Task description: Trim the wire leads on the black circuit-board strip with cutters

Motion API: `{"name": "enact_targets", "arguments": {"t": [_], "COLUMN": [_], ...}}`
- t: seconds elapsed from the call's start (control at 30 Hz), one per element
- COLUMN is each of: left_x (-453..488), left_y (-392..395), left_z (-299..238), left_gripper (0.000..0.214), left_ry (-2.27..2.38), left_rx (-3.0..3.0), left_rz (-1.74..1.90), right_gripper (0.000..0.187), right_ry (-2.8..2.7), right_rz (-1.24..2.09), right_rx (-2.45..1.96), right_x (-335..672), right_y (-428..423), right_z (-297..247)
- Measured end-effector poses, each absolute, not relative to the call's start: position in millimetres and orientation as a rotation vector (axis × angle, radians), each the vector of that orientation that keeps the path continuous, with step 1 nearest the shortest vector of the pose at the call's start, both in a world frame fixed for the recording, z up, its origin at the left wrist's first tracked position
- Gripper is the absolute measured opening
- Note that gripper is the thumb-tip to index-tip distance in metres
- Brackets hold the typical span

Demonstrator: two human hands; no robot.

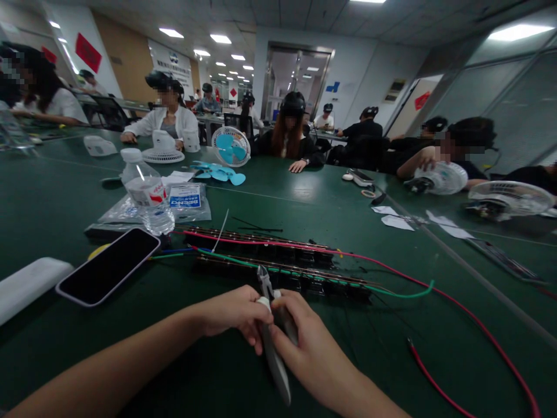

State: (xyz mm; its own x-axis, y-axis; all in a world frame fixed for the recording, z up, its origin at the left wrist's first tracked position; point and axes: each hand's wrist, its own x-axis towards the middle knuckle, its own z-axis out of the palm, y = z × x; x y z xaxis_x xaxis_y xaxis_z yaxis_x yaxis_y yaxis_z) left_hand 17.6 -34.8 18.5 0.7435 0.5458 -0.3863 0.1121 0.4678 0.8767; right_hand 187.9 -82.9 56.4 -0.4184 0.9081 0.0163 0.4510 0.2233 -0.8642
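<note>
Both my hands meet low in the middle of the view, over a green table (304,197). My right hand (308,342) is closed round the pale handles of a pair of cutting pliers (273,325), whose dark jaws point up and away from me. My left hand (237,313) is closed at the top of the handles, just under the jaws; whether it pinches anything small there is hidden. Just beyond the jaws lie two long dark strips (278,255) with a red wire (391,270) and a green wire (404,293) running along them.
A phone (108,264) lies face up at left, near a white block (26,284). A water bottle (145,194) stands on plastic bags (185,200). Small fans (230,145) and blue blades (220,172) sit farther back. Several people sit around the table.
</note>
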Motion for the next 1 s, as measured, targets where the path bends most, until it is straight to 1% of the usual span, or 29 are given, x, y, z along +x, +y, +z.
{"name": "enact_targets", "arguments": {"t": [0.1,0.17,0.2,0.27,0.37,0.47,0.6,0.77,1.0], "left_x": [12.1,7.8,5.5,1.1,-3.3,-5.3,-6.4,-4.3,-0.1], "left_y": [-29.7,-25.3,-22.9,-18.6,-15.0,-14.3,-14.2,-14.6,-18.7], "left_z": [22.6,24.6,24.8,23.3,19.9,20.2,24.9,25.9,28.3], "left_gripper": [0.014,0.012,0.012,0.012,0.012,0.009,0.017,0.013,0.013], "left_ry": [0.695,0.734,0.744,0.767,0.752,0.746,0.78,0.857,0.879], "left_rx": [1.019,1.034,1.052,1.1,1.157,1.248,1.377,1.392,1.441], "left_rz": [0.282,0.266,0.251,0.245,0.203,0.144,0.146,0.223,0.246], "right_gripper": [0.02,0.027,0.029,0.028,0.027,0.024,0.021,0.022,0.022], "right_ry": [-1.802,-1.638,-1.566,-1.517,-1.503,-1.419,-1.437,-1.431,-1.423], "right_rz": [1.231,1.413,1.556,1.825,1.989,2.016,1.893,1.828,1.816], "right_rx": [-1.32,-1.337,-1.331,-1.301,-1.226,-1.209,-1.31,-1.377,-1.389], "right_x": [188.5,188.1,187.6,186.6,185.7,185.6,185.9,186.7,185.5], "right_y": [-81.2,-79.5,-78.9,-78.2,-79.2,-81.7,-82.9,-79.3,-80.5], "right_z": [47.2,40.2,37.1,32.3,29.7,29.6,27.2,22.9,23.5]}}
